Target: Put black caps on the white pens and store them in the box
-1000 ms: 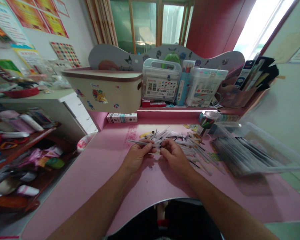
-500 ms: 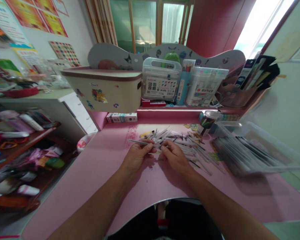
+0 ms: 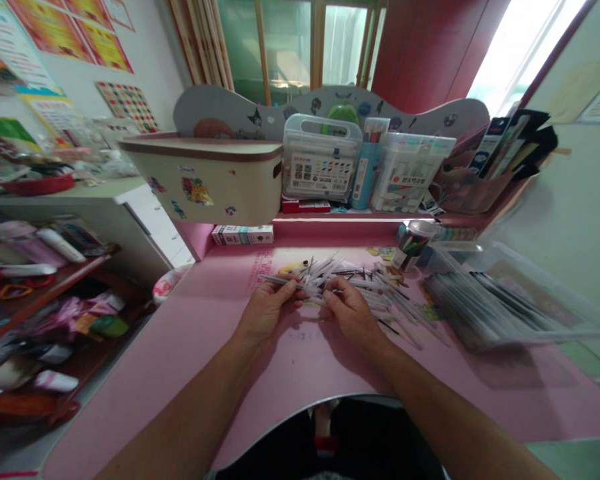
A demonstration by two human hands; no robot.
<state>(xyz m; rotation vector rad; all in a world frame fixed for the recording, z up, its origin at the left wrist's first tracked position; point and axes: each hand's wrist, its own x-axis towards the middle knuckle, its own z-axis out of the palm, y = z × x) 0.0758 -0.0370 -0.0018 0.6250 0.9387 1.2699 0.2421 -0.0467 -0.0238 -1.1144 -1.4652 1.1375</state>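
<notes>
My left hand (image 3: 273, 308) is closed, thumb against fingers, on a thin pale stick that looks like a pen refill (image 3: 273, 279); its end sticks out to the left. Close by on the right, my right hand (image 3: 347, 308) has its thumb and fingers pinched together at the near edge of the pile. What lies between those fingertips is too small to make out. Behind and right of both hands, a loose pile of pen refills (image 3: 395, 303), whitish with some dark ones, spreads over the pink desk (image 3: 290, 373). A yellow item (image 3: 293, 267) lies at the pile's left end.
A clear plastic box (image 3: 570, 327) holding rows of dark and clear thin sticks stands at the right. Behind the pile are a can (image 3: 420, 239) and a small carton (image 3: 243, 234). A lidded bin (image 3: 215, 183) and marker cases (image 3: 323, 163) line the shelf above.
My left hand has shifted slightly left, away from my right hand, with the refill still in it. The gap between the hands is wider. My right hand has barely moved.
</notes>
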